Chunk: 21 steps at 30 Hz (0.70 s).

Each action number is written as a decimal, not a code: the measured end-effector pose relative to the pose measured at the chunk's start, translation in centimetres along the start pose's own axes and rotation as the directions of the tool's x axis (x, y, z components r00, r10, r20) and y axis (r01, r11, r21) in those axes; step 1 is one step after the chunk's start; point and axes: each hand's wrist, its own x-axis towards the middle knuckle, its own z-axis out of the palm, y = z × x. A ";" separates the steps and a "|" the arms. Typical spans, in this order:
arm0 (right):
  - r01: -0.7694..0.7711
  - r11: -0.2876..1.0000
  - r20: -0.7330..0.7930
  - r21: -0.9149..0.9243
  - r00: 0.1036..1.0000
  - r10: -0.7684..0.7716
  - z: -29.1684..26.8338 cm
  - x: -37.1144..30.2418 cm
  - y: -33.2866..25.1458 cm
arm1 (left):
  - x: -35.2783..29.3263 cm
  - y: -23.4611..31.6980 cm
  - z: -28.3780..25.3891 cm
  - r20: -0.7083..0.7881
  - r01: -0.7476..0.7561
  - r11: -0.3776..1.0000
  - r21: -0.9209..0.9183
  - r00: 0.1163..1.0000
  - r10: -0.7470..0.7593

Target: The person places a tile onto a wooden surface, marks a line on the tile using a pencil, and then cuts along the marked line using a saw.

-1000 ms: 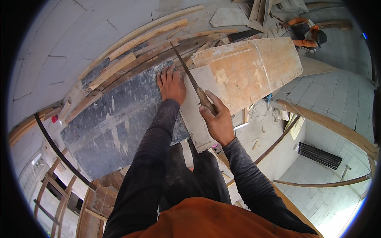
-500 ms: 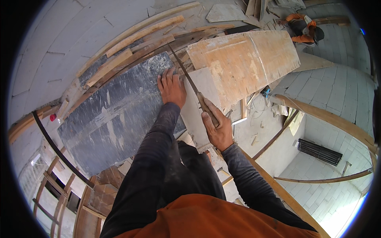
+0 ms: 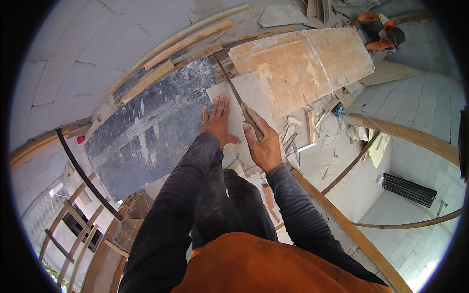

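Note:
My right hand (image 3: 264, 147) is wrapped round the wooden handle of a handsaw (image 3: 233, 89). Its long narrow blade points away from me, over a pale grey board (image 3: 250, 88). My left hand (image 3: 218, 120) lies flat on the left part of this board, fingers stretched forward and thumb out to the right. The board overlaps the right edge of a dark, white-smeared panel (image 3: 146, 124). Both hands hide some of the board's near part. Whether the saw teeth touch the board, I cannot tell.
A light brown plywood sheet (image 3: 293, 63) lies beyond the saw. Long timber strips (image 3: 190, 44) run along the block wall. Wood scraps (image 3: 290, 129) litter the floor at right, near a wooden beam (image 3: 351, 229). Another person (image 3: 383, 31) in orange crouches at the far right.
The pale board has shifted away from me and now overlaps the dark panel. My left hand has moved from the panel onto the board. My right hand still holds the handsaw.

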 end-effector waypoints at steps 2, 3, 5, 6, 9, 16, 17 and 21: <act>-0.043 0.999 0.011 -0.002 0.999 0.043 -1.6 -3.6 -1.7 | -0.4 0.0 -0.3 0.050 0.030 1.000 0.009 0.998 -0.031; -0.067 0.998 0.009 -0.018 0.998 0.067 -2.7 -5.9 -2.7 | -0.2 0.1 -0.7 0.070 0.039 0.999 0.011 0.997 -0.039; -0.108 0.994 0.029 0.004 0.994 0.108 -4.0 -9.2 -3.1 | -0.1 0.5 -0.9 0.091 0.043 0.999 0.023 0.995 -0.045; -0.058 0.998 0.028 -0.016 0.998 0.058 -3.8 -8.2 -2.9 | 0.0 0.3 -1.1 0.103 0.052 0.998 0.031 0.993 -0.055; 0.005 0.999 0.024 -0.050 1.000 -0.004 -1.5 -2.9 -1.7 | -0.5 0.0 -0.8 0.079 0.052 0.999 0.010 0.995 -0.053; -0.036 0.999 -0.046 -0.015 0.998 0.035 0.8 1.2 -0.2 | -0.1 -0.1 -1.2 0.121 0.051 0.998 -0.024 0.992 -0.048; -0.049 0.999 -0.034 0.018 0.998 0.049 -0.2 -1.2 -0.4 | 0.0 0.0 -1.2 0.120 0.045 0.998 -0.036 0.992 -0.041; -0.071 0.997 0.026 0.044 0.997 0.070 -2.3 -4.1 -4.5 | 0.1 -0.4 -0.9 0.101 0.044 0.996 -0.073 0.994 -0.037</act>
